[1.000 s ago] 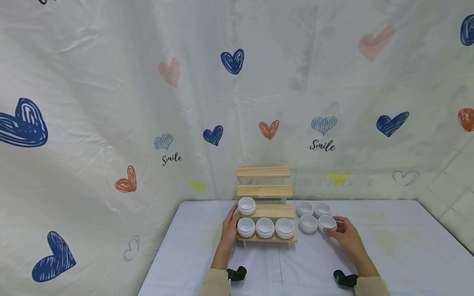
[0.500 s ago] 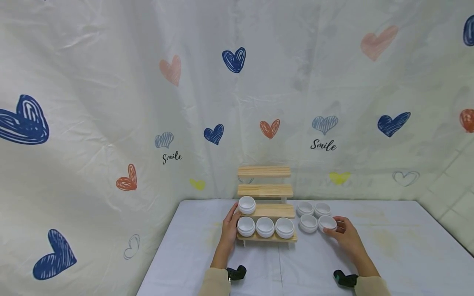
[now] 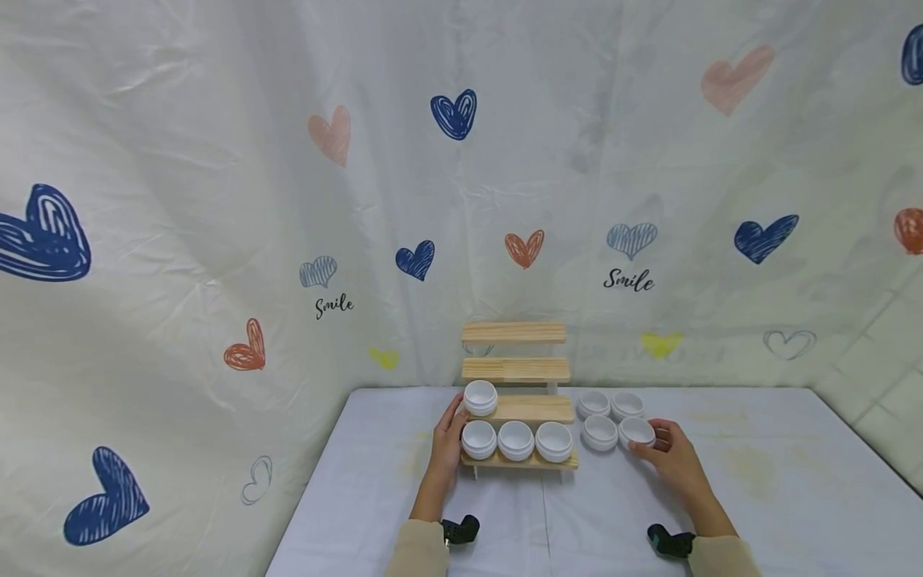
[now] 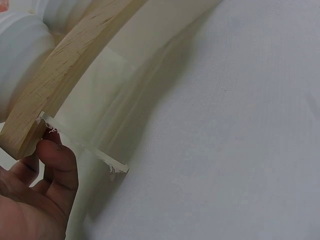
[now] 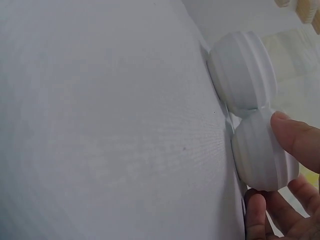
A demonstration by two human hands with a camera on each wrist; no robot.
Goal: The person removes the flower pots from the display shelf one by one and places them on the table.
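In the head view a tiered wooden display stand rises at the middle of the white table. Its bottom step carries a row of three small white bowls, and one more bowl sits at the left end of the second step. My left hand holds the stand by its left side; the left wrist view shows curled fingers against the end of a wooden step. Right of the stand, my right hand grips a white bowl between thumb and fingers, the bowl standing on the table.
Beside the gripped bowl are three more white bowls: a near one touching it, and two behind, left and right. A white curtain printed with hearts hangs behind the table.
Both hands, the stand and the bowls keep their places. Only the head view has shifted very slightly.
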